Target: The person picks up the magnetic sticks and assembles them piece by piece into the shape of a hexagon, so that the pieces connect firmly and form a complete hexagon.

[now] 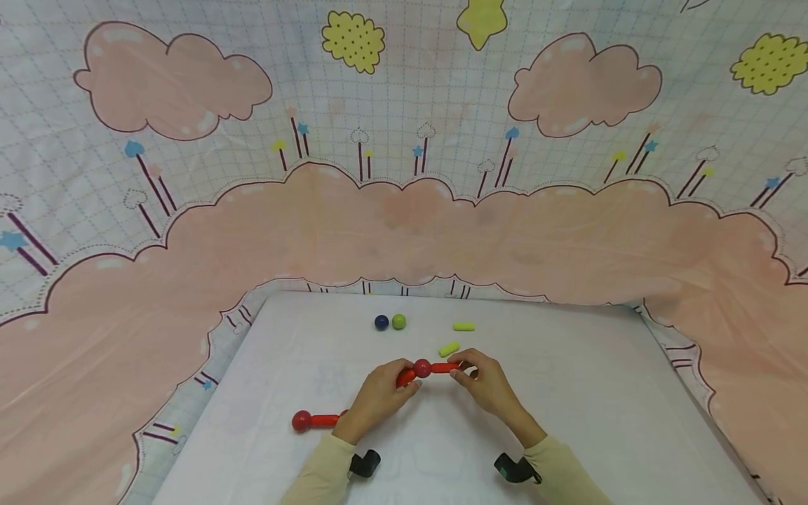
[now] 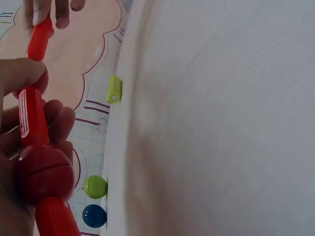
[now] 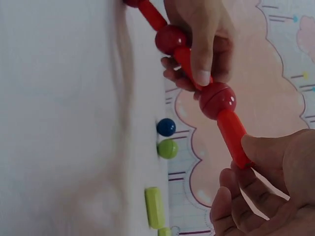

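Observation:
A chain of red rods and dark red balls runs through both hands. My left hand (image 1: 379,394) grips one red rod (image 3: 184,61) between two of the balls, thumb along it. Beyond its thumb sits a dark red ball (image 1: 422,368), and from that ball another red rod (image 1: 444,367) points right. The fingers and thumb of my right hand (image 1: 491,387) pinch this rod at its far end. Leftward the chain continues with a ball (image 3: 171,39), partly hidden by the left hand in the head view, then a rod (image 1: 325,421) and an end ball (image 1: 301,421).
Behind the hands, a dark blue ball (image 1: 381,322) and a green ball (image 1: 399,321) lie side by side on the white table (image 1: 600,393). Two yellow-green rods, one farther back (image 1: 463,327) and one nearer (image 1: 449,348), lie to their right. A patterned cloth (image 1: 442,238) hangs behind.

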